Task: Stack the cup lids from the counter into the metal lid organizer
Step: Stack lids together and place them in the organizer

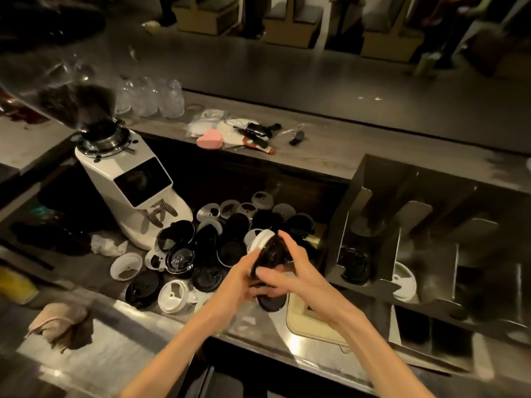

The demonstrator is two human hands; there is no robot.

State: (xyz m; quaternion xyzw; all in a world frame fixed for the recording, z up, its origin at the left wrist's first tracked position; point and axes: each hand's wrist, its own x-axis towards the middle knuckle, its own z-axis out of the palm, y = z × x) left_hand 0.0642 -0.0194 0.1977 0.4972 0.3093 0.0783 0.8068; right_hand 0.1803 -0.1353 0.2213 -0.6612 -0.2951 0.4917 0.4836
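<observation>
A pile of several black and white cup lids (230, 242) lies on the steel counter (138, 343) in front of me. Both hands meet over the pile's right side around a short stack of lids (270, 251), black ones with a white lid at its far end. My left hand (238, 277) grips the stack from the left and below. My right hand (284, 271) curls round it from the right. The metal lid organizer (370, 214) stands to the right; a black lid (355, 265) sits in its left slot and a white lid (403, 281) in the slot beside it.
A white coffee grinder (129, 185) stands left of the pile with crumpled paper (107, 245) at its base. A brown cloth (61, 323) lies at the near left. A cream tray (310, 317) sits under my right wrist. Glasses (155, 97) and small tools (253, 133) occupy the raised ledge.
</observation>
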